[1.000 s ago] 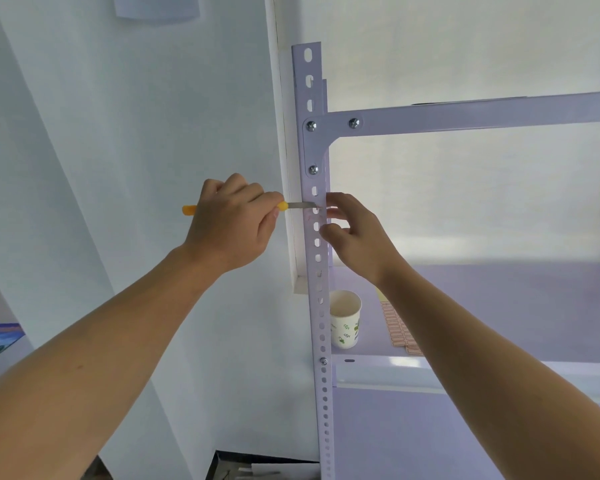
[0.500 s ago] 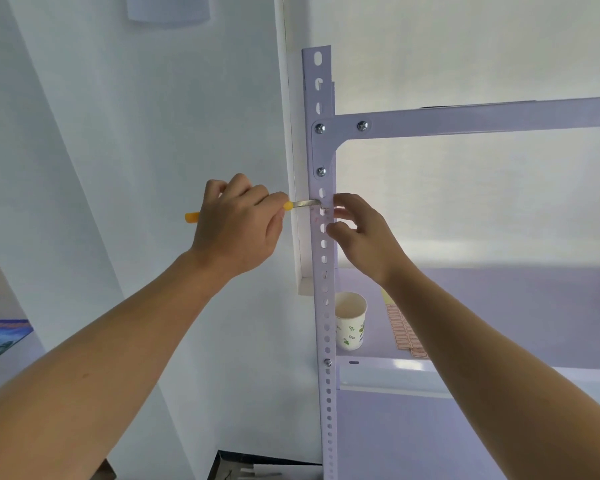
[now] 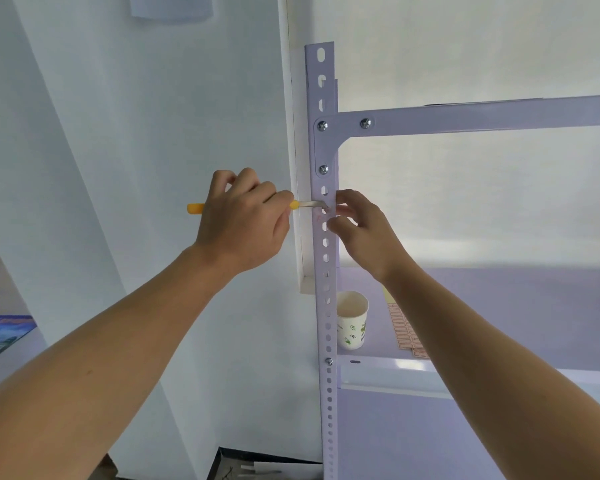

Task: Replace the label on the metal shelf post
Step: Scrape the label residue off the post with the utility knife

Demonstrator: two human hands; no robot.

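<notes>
Since a second ago, both my hands are sitting slightly lower against the metal shelf post [image 3: 324, 258], the blade still at the same hole; my left hand [image 3: 246, 223] is gripping the yellow-handled scraper [image 3: 195, 208], its metal tip touching the post; my right hand [image 3: 364, 230] is pinching thumb and forefinger at the post's edge, on the label I think, though I cannot tell for sure; a paper cup [image 3: 352, 320] and label sheet [image 3: 406, 330] are resting on the shelf [image 3: 499, 306] below.
</notes>
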